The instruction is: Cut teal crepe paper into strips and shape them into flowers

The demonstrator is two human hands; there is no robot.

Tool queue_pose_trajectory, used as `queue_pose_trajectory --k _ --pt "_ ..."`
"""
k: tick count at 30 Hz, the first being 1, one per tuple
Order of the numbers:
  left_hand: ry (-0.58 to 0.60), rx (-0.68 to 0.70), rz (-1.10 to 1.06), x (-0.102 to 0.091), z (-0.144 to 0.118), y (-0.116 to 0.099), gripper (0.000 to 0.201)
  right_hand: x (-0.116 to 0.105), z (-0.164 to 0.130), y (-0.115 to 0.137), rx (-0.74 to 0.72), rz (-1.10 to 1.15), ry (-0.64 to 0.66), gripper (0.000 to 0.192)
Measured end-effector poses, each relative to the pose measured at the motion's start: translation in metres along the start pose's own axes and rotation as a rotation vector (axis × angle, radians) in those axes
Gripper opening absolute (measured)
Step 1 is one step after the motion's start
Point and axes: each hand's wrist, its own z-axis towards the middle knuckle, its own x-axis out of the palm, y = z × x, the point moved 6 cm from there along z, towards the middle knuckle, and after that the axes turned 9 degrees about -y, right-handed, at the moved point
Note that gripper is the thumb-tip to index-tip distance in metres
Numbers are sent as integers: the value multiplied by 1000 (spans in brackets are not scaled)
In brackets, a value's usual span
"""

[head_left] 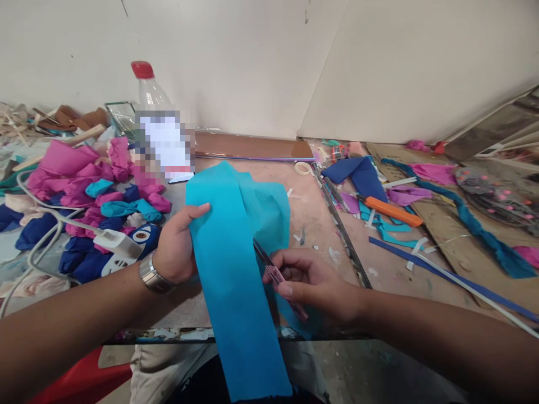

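- Gripping a long turquoise sheet (236, 264) at its left edge, the left hand (177, 247) keeps it draped over the table (311, 219) edge.
- Right hand (311, 283) is closed around scissors (269, 265), blades at the sheet's right edge.
- Pink and blue scraps (84, 191) lie left, by a bottle (151, 95).

A: Walls?
B: Plain off-white panels (379, 62), meeting at a corner behind the worktable (311, 213). Light even, soft.
A: Table surface?
B: Pinkish-brown, scuffed, a metal strip (341, 230) running across it. A brown board (252, 147) lies along the wall, cardboard sheet (442, 219) at right
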Motion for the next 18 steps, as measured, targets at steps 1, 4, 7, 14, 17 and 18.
queue_pose_trajectory --k 1,4,7,14,17,18 --pt "10 -10 -10 1 0 1 55 -1 -1 6 -76 3 4 38" --pt "22 -18 -31 1 -1 1 64 -8 -5 24 -358 -49 -28 35" --pt "29 -35 -15 2 -1 0 68 -16 -6 33 -513 -86 -105 32" --pt "41 -110 66 -3 1 8 71 -49 6 42 -521 -49 -552 29" --pt "-18 -121 169 -7 2 14 66 -53 19 36 -294 81 -486 32" --pt "-38 -124 211 -9 3 16 65 -53 22 34 -225 128 -464 34"
